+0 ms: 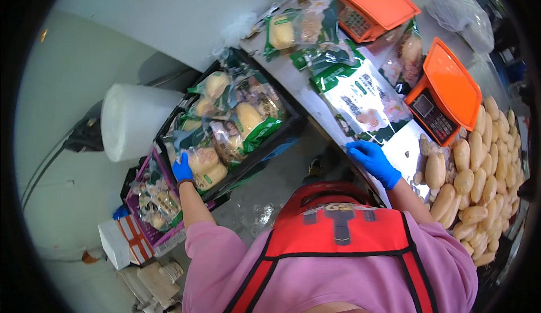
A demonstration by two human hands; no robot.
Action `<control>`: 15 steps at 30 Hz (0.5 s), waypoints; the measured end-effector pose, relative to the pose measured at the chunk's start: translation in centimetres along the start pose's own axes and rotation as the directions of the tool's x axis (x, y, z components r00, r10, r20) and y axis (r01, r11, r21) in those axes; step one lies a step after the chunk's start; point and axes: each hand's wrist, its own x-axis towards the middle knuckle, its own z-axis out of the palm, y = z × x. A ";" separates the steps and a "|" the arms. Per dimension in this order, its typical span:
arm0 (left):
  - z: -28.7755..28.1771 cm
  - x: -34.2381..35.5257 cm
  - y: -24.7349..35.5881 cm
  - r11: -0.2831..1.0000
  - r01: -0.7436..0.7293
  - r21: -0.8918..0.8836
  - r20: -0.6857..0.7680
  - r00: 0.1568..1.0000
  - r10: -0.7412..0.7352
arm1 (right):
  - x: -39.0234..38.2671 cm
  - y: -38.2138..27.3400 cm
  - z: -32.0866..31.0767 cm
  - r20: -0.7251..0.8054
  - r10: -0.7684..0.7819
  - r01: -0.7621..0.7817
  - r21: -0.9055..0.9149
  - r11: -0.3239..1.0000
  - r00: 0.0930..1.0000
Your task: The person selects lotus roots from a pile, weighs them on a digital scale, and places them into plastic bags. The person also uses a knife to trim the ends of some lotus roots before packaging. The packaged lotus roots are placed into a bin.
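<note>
My left hand (182, 169), in a blue glove, is at the left end of a clear-and-green bag of pale lotus root (209, 166) in a black crate (256, 158). Its fingers are closed at the bag's edge and partly hidden. Other filled bags (248, 118) lie beside and beyond it in the crate. Over the metal table's near edge, my right hand (375, 163), also blue-gloved, lies with fingers stretched out and holds nothing I can see. Just beyond it is a stack of flat green-and-white printed bags (363, 96).
Two orange scales (442, 90) (369, 8) stand on the table. Loose lotus roots (479, 183) are heaped at the right. More filled bags (282, 31) lie at the far end. Left of the black crate are a white bucket (138, 121) and a purple crate (138, 214).
</note>
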 end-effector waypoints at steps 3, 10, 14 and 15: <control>2.6 1.9 -0.2 0.987 0.132 -0.089 0.032 0.991 -0.130 | 1.0 -0.9 0.7 -0.023 0.011 -0.012 -0.026 1.000 1.000; 8.2 6.6 10.7 0.581 -0.290 0.760 -0.126 0.812 0.569 | -1.5 1.6 0.7 -0.127 0.081 -0.085 -0.026 0.996 0.989; 16.7 3.6 27.1 0.780 -0.618 -0.094 -0.055 0.786 0.616 | -4.8 4.2 -0.4 -0.252 0.164 -0.158 0.043 0.986 0.954; 19.7 2.8 29.6 0.815 -0.449 -0.367 0.132 0.842 0.524 | -5.7 4.8 -0.6 -0.278 0.187 -0.183 0.043 0.982 0.942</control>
